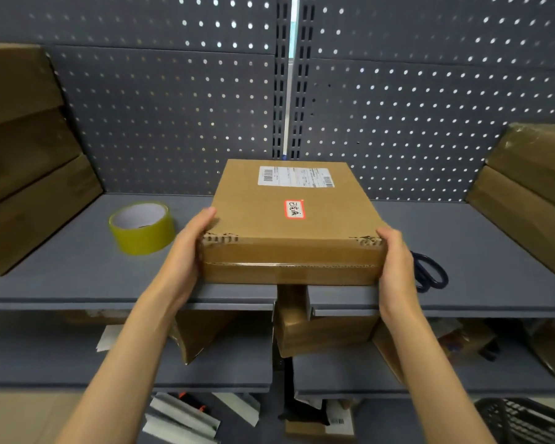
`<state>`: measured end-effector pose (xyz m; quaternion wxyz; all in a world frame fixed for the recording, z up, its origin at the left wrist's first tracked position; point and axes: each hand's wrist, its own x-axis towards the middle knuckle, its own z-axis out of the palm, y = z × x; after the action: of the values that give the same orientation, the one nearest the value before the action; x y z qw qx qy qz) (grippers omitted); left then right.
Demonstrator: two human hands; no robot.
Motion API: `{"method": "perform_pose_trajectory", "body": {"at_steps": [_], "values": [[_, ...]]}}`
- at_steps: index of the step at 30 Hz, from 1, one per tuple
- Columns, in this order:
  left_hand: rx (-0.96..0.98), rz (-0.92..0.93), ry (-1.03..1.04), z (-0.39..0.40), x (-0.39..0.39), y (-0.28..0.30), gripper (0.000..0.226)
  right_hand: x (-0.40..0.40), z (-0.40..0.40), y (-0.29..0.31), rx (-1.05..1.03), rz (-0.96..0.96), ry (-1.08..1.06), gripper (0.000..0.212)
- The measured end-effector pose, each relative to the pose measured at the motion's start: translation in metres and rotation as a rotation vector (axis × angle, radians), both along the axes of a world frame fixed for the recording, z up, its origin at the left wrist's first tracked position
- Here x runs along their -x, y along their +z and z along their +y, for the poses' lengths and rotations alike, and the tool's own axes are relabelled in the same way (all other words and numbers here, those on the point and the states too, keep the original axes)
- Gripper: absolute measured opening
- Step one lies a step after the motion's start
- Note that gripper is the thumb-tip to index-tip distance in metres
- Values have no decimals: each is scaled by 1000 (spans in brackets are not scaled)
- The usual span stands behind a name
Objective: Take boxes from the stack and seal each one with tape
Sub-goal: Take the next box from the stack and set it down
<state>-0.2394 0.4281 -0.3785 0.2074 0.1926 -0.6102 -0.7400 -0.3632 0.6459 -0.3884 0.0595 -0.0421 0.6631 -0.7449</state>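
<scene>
Cardboard box over shelf: your left hand and right hand grasp its near corners; tape roll sits left.

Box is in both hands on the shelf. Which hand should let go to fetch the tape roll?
Left, probably. The tape roll lies just beside the left hand, left of the box. The right hand sits on the far side, by the scissors.

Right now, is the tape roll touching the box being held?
Apart. The head view shows bare shelf and the left hand between the tape roll and the box.
</scene>
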Motion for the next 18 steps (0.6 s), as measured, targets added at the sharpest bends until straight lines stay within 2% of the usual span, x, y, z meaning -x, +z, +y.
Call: {"method": "perform_pose_trajectory", "body": {"at_steps": [2,4,8,11,14,18], "values": [[89,11,-10,-9,-7,-4,85,0,4,5,-62,152,-53,32],[213,43,-46,-15,-13,-5,100,0,7,11,-142,326,-82,32],[547,24,-94,-22,-17,2,87,-4,3,22,-462,676,-66,29],[714,-1,-153,-26,-16,6,69,-15,-12,32,-643,855,52,26],[818,-42,-215,-35,-18,8,65,-27,-34,41,-772,935,293,33],[828,-53,-310,-43,-20,10,79,-40,-66,45,-896,974,520,51]]}}
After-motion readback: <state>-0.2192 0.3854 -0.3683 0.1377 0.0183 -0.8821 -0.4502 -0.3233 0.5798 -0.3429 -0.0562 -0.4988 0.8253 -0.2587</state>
